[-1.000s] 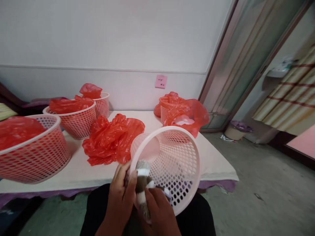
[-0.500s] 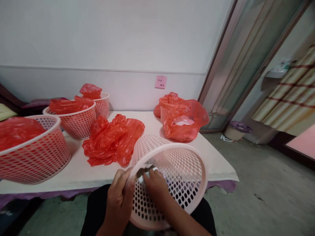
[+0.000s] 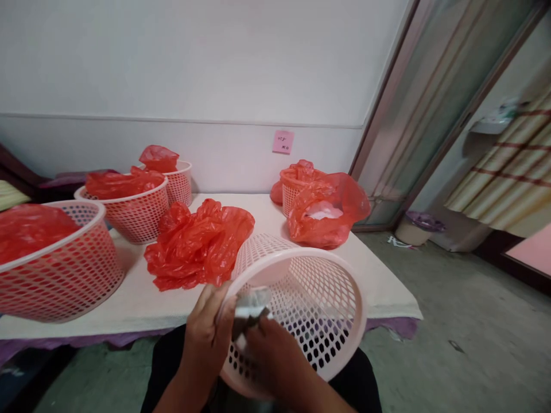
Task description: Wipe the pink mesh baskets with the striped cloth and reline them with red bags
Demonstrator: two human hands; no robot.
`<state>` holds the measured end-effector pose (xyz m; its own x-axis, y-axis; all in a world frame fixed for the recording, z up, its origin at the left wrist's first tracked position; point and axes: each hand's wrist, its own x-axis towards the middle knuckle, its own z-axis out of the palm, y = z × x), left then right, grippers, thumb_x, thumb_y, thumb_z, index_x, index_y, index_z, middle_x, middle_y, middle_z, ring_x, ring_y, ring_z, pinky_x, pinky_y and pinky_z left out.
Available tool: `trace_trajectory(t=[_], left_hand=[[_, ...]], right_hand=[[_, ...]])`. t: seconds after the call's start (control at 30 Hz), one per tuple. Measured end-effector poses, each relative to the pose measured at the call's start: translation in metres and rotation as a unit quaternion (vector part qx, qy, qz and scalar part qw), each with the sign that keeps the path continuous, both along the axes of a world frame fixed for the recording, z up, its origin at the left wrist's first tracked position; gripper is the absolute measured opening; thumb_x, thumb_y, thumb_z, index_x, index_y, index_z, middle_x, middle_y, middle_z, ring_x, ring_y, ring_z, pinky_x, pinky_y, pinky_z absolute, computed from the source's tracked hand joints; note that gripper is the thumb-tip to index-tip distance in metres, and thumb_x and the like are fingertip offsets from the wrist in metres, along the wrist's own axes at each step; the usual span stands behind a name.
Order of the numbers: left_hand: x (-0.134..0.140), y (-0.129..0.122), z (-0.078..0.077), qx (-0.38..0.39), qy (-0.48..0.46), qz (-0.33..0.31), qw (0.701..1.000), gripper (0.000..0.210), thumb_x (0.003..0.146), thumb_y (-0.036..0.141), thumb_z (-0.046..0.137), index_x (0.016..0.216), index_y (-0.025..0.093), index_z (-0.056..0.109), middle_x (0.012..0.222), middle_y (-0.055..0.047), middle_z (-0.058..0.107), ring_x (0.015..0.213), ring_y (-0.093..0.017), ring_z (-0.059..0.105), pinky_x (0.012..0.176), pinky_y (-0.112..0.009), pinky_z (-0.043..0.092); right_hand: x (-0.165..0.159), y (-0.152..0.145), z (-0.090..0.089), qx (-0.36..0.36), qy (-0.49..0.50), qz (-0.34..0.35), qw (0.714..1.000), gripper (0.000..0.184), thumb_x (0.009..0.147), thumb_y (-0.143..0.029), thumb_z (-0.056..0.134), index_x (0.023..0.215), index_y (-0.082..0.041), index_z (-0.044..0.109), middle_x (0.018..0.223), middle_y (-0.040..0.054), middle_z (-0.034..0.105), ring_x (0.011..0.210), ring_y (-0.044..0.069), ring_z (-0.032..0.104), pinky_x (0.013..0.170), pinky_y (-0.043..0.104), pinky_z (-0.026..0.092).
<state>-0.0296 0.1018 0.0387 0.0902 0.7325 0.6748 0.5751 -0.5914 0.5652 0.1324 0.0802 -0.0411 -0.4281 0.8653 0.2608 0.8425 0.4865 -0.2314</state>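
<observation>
A pink mesh plastic basket (image 3: 318, 287) lies tipped over my lap and the bed edge, its mouth turned toward me. My left hand (image 3: 210, 330) grips the left side of its rim, thumb inside and fingers outside. Reaching into the mouth, my right hand (image 3: 269, 347) is curled and blurred by motion. At its fingertips, against the inner left wall, is a small grey, white and dark piece (image 3: 252, 307), too smeared to name. Just behind the basket lies a crumpled heap of red plastic bags (image 3: 200, 244).
Several pink baskets with red bags stand at left, the nearest basket (image 3: 64, 275) largest. At back right, an opened red bag (image 3: 316, 229) with pale contents sits before another basket (image 3: 289, 198). A white sheet (image 3: 379, 287) covers the surface. A bin (image 3: 415, 229) stands on the floor.
My right hand has shifted slightly down and toward me inside the basket. The grey and white piece shows more and is blurred. My left hand keeps its grip on the rim.
</observation>
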Motion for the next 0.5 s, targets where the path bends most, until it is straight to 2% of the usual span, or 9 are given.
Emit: trace_trajectory(t=[0.07, 0.1, 0.17, 0.27, 0.4, 0.5], left_hand=[[-0.005, 0.008, 0.003, -0.012, -0.005, 0.008, 1.000, 0.025, 0.095, 0.023, 0.047, 0.115, 0.018, 0.061, 0.094, -0.003, 0.060, 0.090, -0.016, 0.059, 0.081, -0.025, 0.045], [-0.005, 0.011, 0.005, -0.024, -0.016, 0.011, 1.000, 0.025, 0.095, 0.025, 0.047, 0.115, 0.018, 0.061, 0.095, -0.003, 0.060, 0.091, -0.016, 0.059, 0.082, -0.025, 0.045], [-0.005, 0.016, 0.008, -0.054, -0.041, 0.012, 0.998, 0.026, 0.096, 0.028, 0.047, 0.114, 0.019, 0.062, 0.095, -0.003, 0.060, 0.092, -0.016, 0.058, 0.083, -0.026, 0.044], [0.001, 0.021, 0.014, -0.078, -0.059, -0.001, 0.995, 0.026, 0.095, 0.031, 0.048, 0.112, 0.019, 0.064, 0.093, -0.002, 0.059, 0.089, -0.015, 0.057, 0.082, -0.027, 0.043], [0.007, 0.019, 0.019, -0.096, -0.074, -0.012, 0.993, 0.023, 0.095, 0.034, 0.049, 0.106, 0.021, 0.065, 0.088, 0.000, 0.056, 0.085, -0.014, 0.055, 0.079, -0.027, 0.042], [0.008, 0.007, 0.014, -0.125, -0.126, 0.021, 0.984, 0.020, 0.094, 0.038, 0.052, 0.102, 0.024, 0.064, 0.093, 0.001, 0.057, 0.090, -0.015, 0.055, 0.082, -0.027, 0.042]], right_hand=[[-0.001, -0.026, -0.012, 0.138, -0.007, 0.023, 0.990, 0.018, 0.084, -0.029, 0.061, 0.102, -0.028, 0.063, 0.080, 0.0040, 0.063, 0.070, 0.021, 0.059, 0.060, 0.031, 0.046], [-0.001, -0.036, -0.018, 0.196, 0.001, 0.012, 0.981, 0.014, 0.084, -0.030, 0.060, 0.098, -0.028, 0.063, 0.077, 0.0040, 0.062, 0.068, 0.021, 0.057, 0.060, 0.032, 0.045], [0.000, -0.048, -0.029, 0.265, 0.009, -0.017, 0.964, 0.015, 0.086, -0.029, 0.057, 0.100, -0.030, 0.062, 0.082, 0.0061, 0.063, 0.071, 0.023, 0.056, 0.064, 0.036, 0.046], [0.005, -0.050, -0.033, 0.278, -0.005, -0.033, 0.960, 0.025, 0.088, -0.023, 0.053, 0.111, -0.029, 0.059, 0.097, 0.0103, 0.066, 0.080, 0.026, 0.058, 0.069, 0.042, 0.047], [0.006, -0.043, -0.021, 0.267, -0.017, -0.015, 0.963, 0.031, 0.085, -0.017, 0.051, 0.114, -0.022, 0.059, 0.085, 0.0093, 0.065, 0.072, 0.025, 0.059, 0.062, 0.039, 0.049], [-0.001, -0.041, -0.005, 0.281, 0.014, -0.011, 0.960, 0.032, 0.083, -0.018, 0.051, 0.114, -0.021, 0.058, 0.078, 0.0076, 0.063, 0.068, 0.023, 0.058, 0.059, 0.036, 0.049]])
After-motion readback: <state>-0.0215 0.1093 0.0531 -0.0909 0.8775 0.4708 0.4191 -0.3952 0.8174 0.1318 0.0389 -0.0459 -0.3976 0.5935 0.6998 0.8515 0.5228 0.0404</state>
